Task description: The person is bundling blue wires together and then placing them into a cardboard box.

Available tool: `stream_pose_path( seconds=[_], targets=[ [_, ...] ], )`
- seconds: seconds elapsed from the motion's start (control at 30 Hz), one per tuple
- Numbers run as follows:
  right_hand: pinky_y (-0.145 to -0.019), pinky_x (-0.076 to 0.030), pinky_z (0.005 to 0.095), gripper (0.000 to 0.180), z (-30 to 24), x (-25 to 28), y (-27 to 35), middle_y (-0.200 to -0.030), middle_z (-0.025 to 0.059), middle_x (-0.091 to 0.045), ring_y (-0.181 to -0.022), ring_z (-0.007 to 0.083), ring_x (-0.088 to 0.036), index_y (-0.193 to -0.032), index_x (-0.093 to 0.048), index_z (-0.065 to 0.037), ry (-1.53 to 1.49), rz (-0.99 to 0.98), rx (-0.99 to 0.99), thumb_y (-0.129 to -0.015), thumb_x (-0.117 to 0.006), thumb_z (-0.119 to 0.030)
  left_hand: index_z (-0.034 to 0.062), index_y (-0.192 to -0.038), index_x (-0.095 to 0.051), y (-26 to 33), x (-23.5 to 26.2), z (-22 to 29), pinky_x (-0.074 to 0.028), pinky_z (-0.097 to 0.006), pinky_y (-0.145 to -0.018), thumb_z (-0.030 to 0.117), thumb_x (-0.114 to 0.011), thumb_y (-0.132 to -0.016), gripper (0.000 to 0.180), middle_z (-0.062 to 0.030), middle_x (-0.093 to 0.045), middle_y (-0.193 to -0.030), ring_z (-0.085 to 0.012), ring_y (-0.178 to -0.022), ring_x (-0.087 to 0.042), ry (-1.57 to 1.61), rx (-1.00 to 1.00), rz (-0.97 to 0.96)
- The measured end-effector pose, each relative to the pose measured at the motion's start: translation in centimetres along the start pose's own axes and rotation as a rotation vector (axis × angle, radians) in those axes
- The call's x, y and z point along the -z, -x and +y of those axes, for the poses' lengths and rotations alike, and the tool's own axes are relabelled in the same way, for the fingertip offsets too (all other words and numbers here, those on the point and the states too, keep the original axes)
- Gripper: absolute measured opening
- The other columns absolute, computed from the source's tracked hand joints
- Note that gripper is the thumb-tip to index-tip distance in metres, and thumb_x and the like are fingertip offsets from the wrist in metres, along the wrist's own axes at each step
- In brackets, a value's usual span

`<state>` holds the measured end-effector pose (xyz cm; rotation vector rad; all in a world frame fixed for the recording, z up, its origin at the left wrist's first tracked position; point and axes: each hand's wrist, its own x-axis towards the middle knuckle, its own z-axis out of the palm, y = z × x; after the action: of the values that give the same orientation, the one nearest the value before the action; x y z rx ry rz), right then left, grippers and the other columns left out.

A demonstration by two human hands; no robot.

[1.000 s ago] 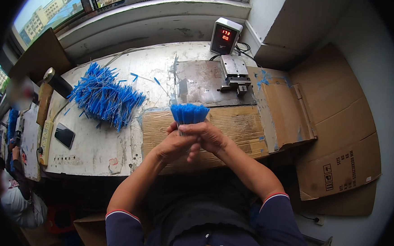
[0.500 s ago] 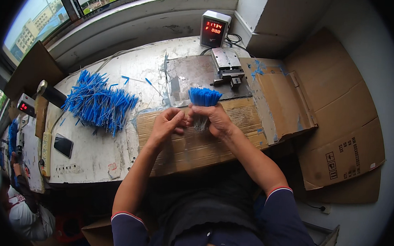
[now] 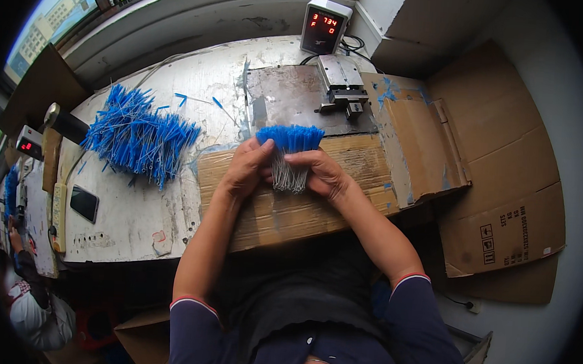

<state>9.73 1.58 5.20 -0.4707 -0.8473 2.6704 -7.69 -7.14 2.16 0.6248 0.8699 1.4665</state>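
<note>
Between my two hands stands a bundle of small wire brushes (image 3: 290,139), blue bristles at the far end and thin looped wire ends toward me. My left hand (image 3: 244,168) is closed on the bundle's left side, its thumb near the bristles. From the right, my right hand (image 3: 322,173) grips the same bundle, thumb lying across the wires. Both hands are above a flattened cardboard sheet (image 3: 235,225) at the table's front edge. To the left lies a big loose pile of the same blue brushes (image 3: 141,136).
Behind the hands, a metal fixture (image 3: 341,81) sits on a steel plate (image 3: 277,94), with a red-digit display box (image 3: 324,25) beyond. A cardboard box (image 3: 421,143) stands right. Left are a phone (image 3: 84,203), a power strip (image 3: 59,218) and a co-worker (image 3: 33,306).
My left hand has moved in from beside the bundle and now holds its left side. The bundle is spread wider, with more wire ends showing.
</note>
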Motion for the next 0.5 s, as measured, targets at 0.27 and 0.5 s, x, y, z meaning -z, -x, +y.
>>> stream_pose_path(
  seconds=[0.27,0.5],
  targets=[
    [-0.083,-0.065,0.0476,0.035,0.7,0.4,-0.7,-0.112,0.0147,-0.071,-0.095,0.0302,-0.074,-0.125,-0.061,0.001,-0.030,0.064,0.067,-0.090,-0.066,0.004,0.0031,-0.122,-0.060,-0.5,-0.4,-0.5,-0.050,-0.020,-0.051,0.018,-0.072,-0.097,0.031,-0.0039,-0.071,-0.097,-0.0067,-0.063,-0.060,0.039,-0.097,0.098],
    [-0.083,-0.063,0.0387,0.030,2.1,-0.2,-0.7,-0.108,0.0112,-0.072,-0.094,0.0247,-0.073,-0.118,-0.065,0.001,0.128,0.216,0.218,-0.088,-0.070,0.003,0.0024,-0.135,-0.056,0.0,-1.2,-0.3,-0.057,-0.024,-0.073,0.013,-0.074,-0.094,0.046,-0.0058,-0.069,-0.112,-0.0118,-0.091,-0.068,0.017,-0.168,0.198]
  ],
)
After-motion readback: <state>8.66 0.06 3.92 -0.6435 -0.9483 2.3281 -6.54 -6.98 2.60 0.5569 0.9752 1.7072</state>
